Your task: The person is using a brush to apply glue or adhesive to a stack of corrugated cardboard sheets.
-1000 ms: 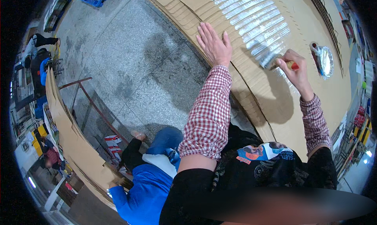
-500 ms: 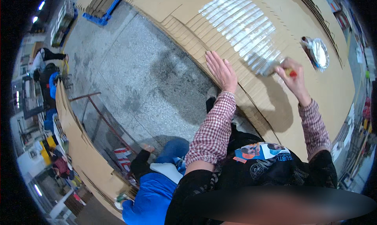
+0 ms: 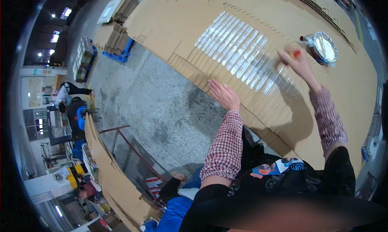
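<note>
A stack of brown cardboard sheets (image 3: 173,25) lies fanned out before me, each edge a step behind the one above. Shiny wet strips (image 3: 234,42) run in rows across the overlapping edges. My right hand (image 3: 298,64) is closed around a brush (image 3: 297,54) with a red-ended handle, over the right side of the strips. Motion blurs the brush, and its bristles cannot be made out. My left hand (image 3: 225,95) rests flat and open on the stack's left edge, fingers stretched out. Beyond my right hand sits a plastic-lined bowl (image 3: 325,49) with whitish contents.
Concrete floor (image 3: 149,94) lies left of the stack. A red metal frame (image 3: 137,145) stands there, beside more cardboard sheets (image 3: 117,179). A person in blue (image 3: 173,213) is close at my lower left. Another person (image 3: 66,96) bends farther off. Blue pallets (image 3: 119,56) hold stacked cardboard.
My right hand has moved the brush away from me, from the strips' near end to their right side. My left hand stays on the edge. The whole view has shifted.
</note>
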`<action>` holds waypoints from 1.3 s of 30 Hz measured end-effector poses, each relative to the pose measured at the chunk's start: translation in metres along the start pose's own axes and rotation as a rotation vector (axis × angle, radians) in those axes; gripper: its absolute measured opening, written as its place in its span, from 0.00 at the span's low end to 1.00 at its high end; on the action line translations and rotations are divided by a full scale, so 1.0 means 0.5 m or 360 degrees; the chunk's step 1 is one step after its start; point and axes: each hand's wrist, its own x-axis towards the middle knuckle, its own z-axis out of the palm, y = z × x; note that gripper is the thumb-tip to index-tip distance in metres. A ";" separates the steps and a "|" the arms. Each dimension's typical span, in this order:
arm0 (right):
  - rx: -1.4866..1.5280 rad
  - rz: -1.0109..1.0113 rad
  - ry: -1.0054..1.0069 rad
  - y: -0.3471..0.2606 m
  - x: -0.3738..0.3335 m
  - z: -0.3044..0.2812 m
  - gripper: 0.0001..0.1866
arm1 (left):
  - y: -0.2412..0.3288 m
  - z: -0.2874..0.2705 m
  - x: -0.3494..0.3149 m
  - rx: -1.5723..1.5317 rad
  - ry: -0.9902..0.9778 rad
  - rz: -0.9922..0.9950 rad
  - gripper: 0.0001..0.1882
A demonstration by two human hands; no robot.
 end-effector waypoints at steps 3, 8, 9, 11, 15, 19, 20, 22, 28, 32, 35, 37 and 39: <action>0.0187 -0.0323 0.0302 0.022 0.146 0.075 0.19 | 0.000 -0.001 -0.002 -0.0028 -0.0011 -0.0007 0.29; -0.0312 -0.0185 0.0241 0.078 0.124 0.047 0.20 | -0.003 0.016 -0.005 0.0159 -0.0031 -0.0076 0.28; -0.0273 -0.0225 0.0228 0.087 0.090 0.013 0.20 | -0.005 0.020 -0.005 0.0126 0.0007 -0.0028 0.28; -0.0126 0.0227 -0.0016 0.104 0.018 -0.071 0.17 | -0.010 0.024 -0.008 0.0198 0.0001 -0.0035 0.28; 0.0480 0.0183 0.0516 0.161 -0.065 -0.292 0.11 | -0.012 0.027 -0.012 0.0231 0.0126 0.0133 0.27; 0.0195 0.0066 0.0897 0.278 -0.047 -0.507 0.11 | -0.008 0.026 -0.014 0.0185 0.0133 0.0142 0.27; 0.0053 0.0259 0.1112 0.316 -0.035 -0.542 0.12 | -0.007 0.025 -0.013 0.0181 0.0113 0.0142 0.27; -0.0039 0.0288 0.1122 0.399 -0.009 -0.581 0.12 | -0.006 0.025 -0.013 0.0204 0.0143 0.0158 0.27; -0.0660 0.0457 0.1244 0.594 0.075 -0.579 0.21 | -0.006 0.031 -0.015 0.0213 0.0132 0.0139 0.27; -0.0567 0.0653 0.1078 0.627 0.087 -0.587 0.25 | -0.006 0.035 -0.016 0.0198 0.0131 0.0115 0.28; -0.0548 0.0616 0.1058 0.610 0.076 -0.607 0.23 | -0.007 0.036 -0.014 0.0166 0.0130 0.0102 0.29; -0.0199 0.0475 0.1206 0.587 0.067 -0.626 0.21 | -0.008 0.037 -0.016 0.0145 0.0118 0.0083 0.29; -0.0041 0.0516 0.1090 0.566 0.059 -0.639 0.20 | -0.008 0.037 -0.015 0.0179 0.0058 0.0025 0.29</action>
